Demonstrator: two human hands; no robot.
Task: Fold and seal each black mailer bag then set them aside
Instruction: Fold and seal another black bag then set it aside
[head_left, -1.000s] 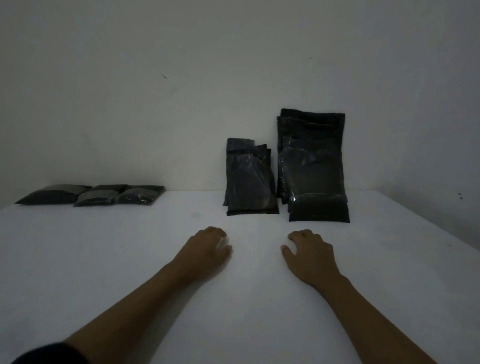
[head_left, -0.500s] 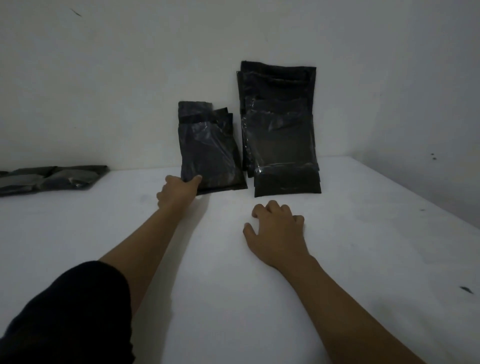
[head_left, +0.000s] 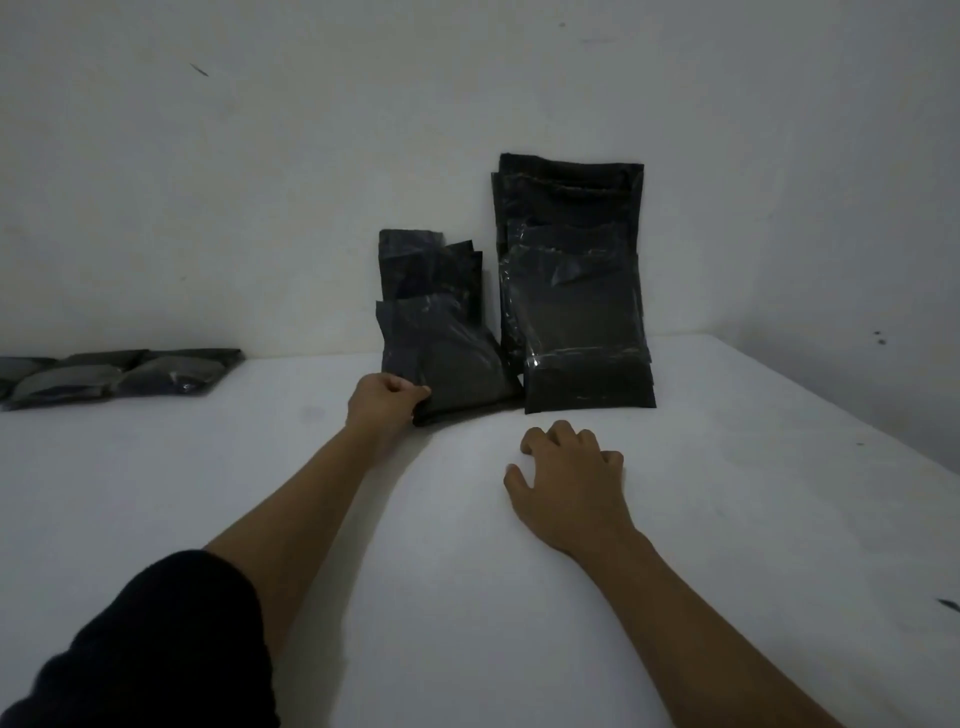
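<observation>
Mailer bag (head_left: 447, 358) is leaning on the wall, its lower corner being pinched by the left hand (head_left: 382, 405); right hand (head_left: 569, 486) is resting relaxed on the tabletop (head_left: 467, 571). Pickup seems underway; pulling it flat for folding looks next.

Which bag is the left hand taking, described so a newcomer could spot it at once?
Two stacks of black bags lean on the back wall of the white table: a tall stack at right, a short stack at left. The left hand pinches the front bag of the short stack at its lower left corner. It alone is gripped and sits lowest and nearest.
</observation>
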